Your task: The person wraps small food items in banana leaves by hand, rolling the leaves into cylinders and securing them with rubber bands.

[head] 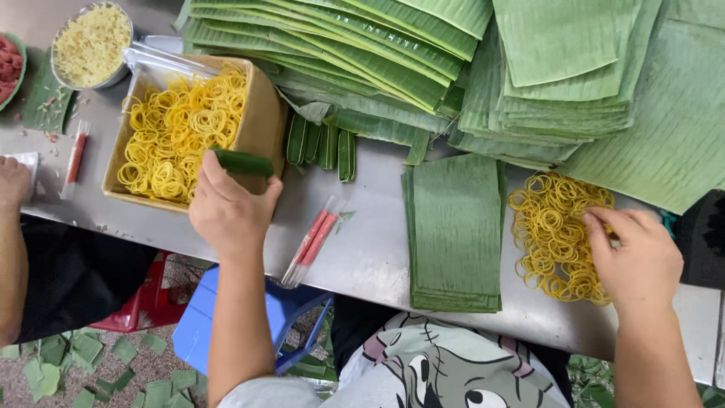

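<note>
Firmly, left hand [229,208] grips glossy leaf-wrapped roll [243,162]; right hand [636,257] touches rubber bands [555,230].

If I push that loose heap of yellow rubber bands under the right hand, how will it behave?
The yellow rubber bands lie as a loose, tangled heap, so they would likely scatter or drag in clumps. They look thin and light, probably floppy when lifted. The right hand touches the heap's edge on the smooth metal table, where they may slide.

Leaf stack [455,230] between box [260,125] and bands [555,234].
</note>
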